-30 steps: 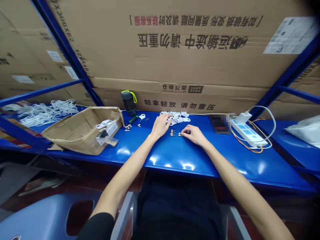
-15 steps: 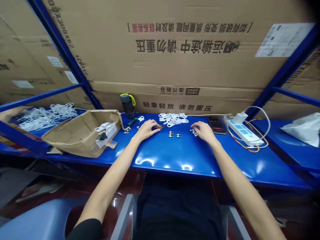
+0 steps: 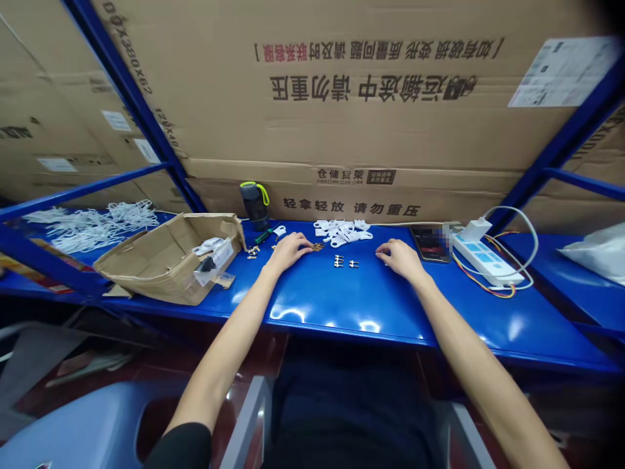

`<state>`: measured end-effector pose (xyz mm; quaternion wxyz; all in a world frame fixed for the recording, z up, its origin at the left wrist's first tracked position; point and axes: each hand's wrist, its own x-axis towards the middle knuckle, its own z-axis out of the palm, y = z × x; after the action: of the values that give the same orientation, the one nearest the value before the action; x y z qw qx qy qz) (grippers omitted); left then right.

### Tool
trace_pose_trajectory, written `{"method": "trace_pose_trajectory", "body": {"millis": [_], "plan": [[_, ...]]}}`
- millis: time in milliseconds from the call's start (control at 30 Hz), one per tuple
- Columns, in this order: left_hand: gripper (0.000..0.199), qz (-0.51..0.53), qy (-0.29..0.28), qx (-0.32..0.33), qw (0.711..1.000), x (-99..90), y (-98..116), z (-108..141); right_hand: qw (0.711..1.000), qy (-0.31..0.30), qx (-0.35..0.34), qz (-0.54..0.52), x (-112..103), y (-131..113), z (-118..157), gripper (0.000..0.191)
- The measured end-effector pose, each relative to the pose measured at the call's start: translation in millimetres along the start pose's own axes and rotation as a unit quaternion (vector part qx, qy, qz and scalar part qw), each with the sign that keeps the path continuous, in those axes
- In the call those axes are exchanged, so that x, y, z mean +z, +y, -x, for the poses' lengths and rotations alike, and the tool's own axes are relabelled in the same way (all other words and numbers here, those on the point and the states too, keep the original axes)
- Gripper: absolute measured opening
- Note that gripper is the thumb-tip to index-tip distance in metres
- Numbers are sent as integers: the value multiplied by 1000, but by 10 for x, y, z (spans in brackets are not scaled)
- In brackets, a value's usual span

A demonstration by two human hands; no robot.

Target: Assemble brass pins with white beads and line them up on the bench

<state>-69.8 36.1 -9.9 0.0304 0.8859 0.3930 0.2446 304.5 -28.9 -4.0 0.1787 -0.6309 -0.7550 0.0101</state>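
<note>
Blue steel shelf (image 3: 342, 306), two tiny pronged metal plug pieces (image 3: 338, 261) side by side

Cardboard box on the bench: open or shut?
Open. The cardboard box has its flaps spread outward, and white pieces show inside it.

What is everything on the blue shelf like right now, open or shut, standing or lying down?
Left hand, open, resting on shelf
Right hand, open, resting on shelf
Metal pins, lying down
Cardboard box, open
Water bottle, standing, lid on
Phone, lying flat
Power strip, lying flat, plug in it
</note>
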Motion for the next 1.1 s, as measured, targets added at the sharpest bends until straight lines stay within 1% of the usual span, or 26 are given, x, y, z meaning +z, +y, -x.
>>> {"method": "trace_pose_trajectory", "body": {"millis": [200,367,533,667,800,900,1033,1100], "plan": [[28,3,0,-6,1000,4,60,-2,1000,3,3,-8,5,-12,-10,19],[26,-15,5,-14,1000,27,44,-7,1000,-6,12,5,-12,-32,-7,20],[24,-25,7,-22,999,35,12,-7,1000,0,20,3,-22,-18,-4,18],[26,-23,2,-32,999,32,1,-3,1000,-7,29,0,-26,4,-9,16],[26,0,-4,-28,1000,31,33,-11,1000,2,29,-2,-29,-2,-4,15],[26,-2,-11,-21,1000,26,65,-20,1000,1,29,3,-39,-27,4,16],[25,-1,-9,-11,1000,7,99,-19,999,25,28,-2,-58,-57,3,16],[25,16,5,-5,1000,-4,131,-13,998,48,26,-35,-64,-77,-4,17]]}}
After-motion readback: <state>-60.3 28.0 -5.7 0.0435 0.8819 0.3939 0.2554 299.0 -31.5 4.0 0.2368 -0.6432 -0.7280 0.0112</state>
